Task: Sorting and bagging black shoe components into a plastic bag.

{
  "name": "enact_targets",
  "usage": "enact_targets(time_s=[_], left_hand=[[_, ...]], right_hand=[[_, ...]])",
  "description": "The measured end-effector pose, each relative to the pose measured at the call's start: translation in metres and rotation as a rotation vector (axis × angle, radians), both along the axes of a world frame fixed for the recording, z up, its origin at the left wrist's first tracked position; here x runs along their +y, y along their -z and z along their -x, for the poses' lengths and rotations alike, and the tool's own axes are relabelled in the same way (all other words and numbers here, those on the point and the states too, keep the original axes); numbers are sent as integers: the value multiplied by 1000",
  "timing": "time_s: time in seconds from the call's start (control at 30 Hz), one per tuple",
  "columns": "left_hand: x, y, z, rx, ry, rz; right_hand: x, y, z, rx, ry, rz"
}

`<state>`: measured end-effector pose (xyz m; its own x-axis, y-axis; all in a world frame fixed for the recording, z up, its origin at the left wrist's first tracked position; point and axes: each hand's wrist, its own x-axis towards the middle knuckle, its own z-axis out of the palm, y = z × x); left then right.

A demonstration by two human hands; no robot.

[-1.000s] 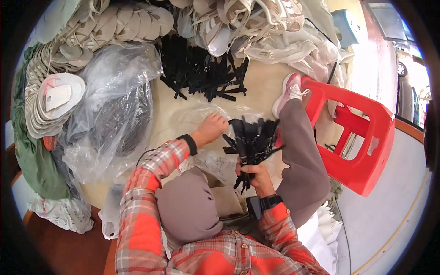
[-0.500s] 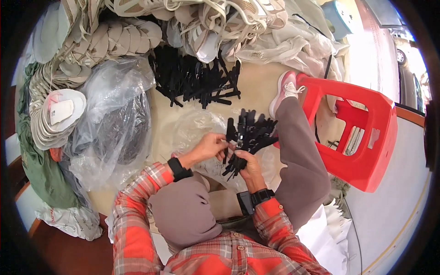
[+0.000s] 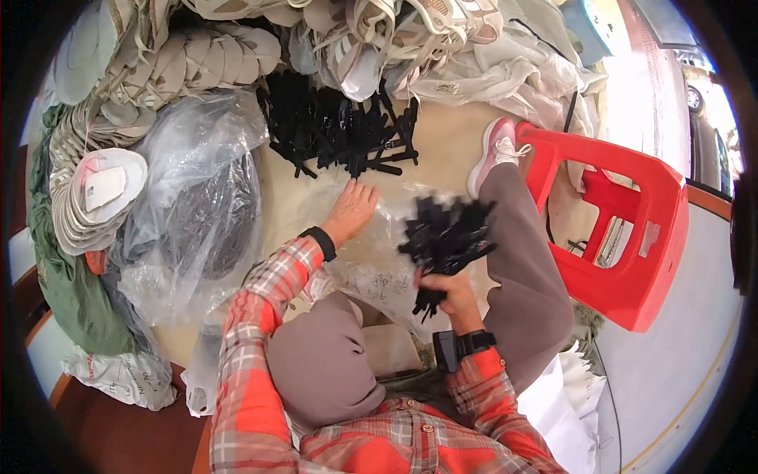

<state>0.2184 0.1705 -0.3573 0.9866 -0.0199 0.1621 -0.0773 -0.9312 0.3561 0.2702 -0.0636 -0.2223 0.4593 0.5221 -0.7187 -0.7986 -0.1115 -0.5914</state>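
Observation:
My right hand (image 3: 450, 294) is closed around the narrow end of a bunch of black straps (image 3: 448, 233). Their loose ends fan out above the fist, slightly blurred by motion, over my right thigh. My left hand (image 3: 354, 209) is stretched forward, back up, holding nothing that I can see. Its fingertips reach the near edge of a heap of black straps (image 3: 339, 130), some of them with small metal buckles. Whether they touch the lowest strap I cannot tell.
Behind the heap are piled beige and white shoe uppers (image 3: 379, 39). A clear plastic bag (image 3: 201, 197) and stacked pale shoe pieces (image 3: 99, 209) stand to the left. An overturned red plastic stool (image 3: 663, 237) lies at the right. Thin clear plastic (image 3: 371, 276) lies between my legs.
My left hand has left the bunch and moved forward and left to the heap. My right hand, still gripping the bunch, has shifted slightly right.

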Motion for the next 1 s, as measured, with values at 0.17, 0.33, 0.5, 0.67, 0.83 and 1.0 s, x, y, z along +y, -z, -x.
enact_targets(time_s=[0.17, 0.33, 0.5, 0.67, 0.83, 1.0], left_hand=[[17, 2, -18, 491, -242, 653], [52, -104, -39, 571, -219, 780], [46, -147, -22, 794, -38, 686], [-11, -184, 18, 1032, 222, 1240], [28, -237, 4, 739, -287, 1716], [78, -236, 18, 787, -451, 1438]], right_hand=[[16, 26, 23, -201, -753, 95], [-32, 47, 22, -124, -321, 373], [-43, 31, -3, 101, 235, 119], [-2, 100, -23, 142, 520, 39], [8, 122, 33, -437, 77, 398], [-84, 124, 73, 36, 279, 824]])
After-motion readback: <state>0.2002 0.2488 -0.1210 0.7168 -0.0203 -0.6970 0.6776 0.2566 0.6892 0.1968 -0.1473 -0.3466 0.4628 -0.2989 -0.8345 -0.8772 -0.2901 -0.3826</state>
